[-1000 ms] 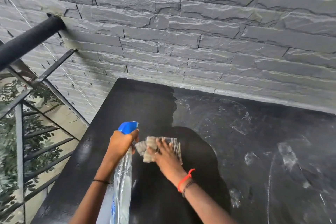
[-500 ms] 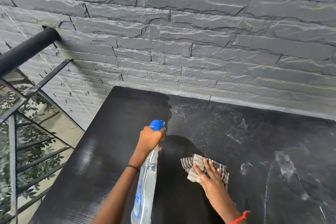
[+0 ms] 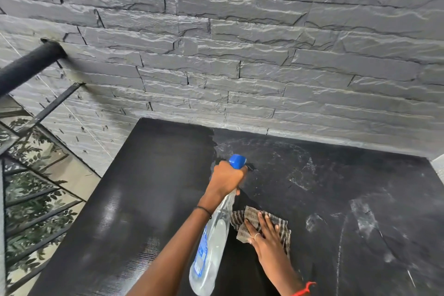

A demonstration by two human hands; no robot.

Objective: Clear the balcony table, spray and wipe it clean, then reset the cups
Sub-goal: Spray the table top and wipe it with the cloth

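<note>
Wiping the black surface (image 3: 149, 199) with spray in hand.
Your left hand (image 3: 227, 179) grips the spray bottle (image 3: 211, 245); your right hand (image 3: 266, 235) presses flat, fingers straight, on the striped cloth (image 3: 281, 226) mid-surface.

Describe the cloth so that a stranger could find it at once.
Start at the black table against the grey stone wall. On its near half, the right hand presses a cloth flat, beside the bottle. It is the only striped, crumpled fabric there.
</note>
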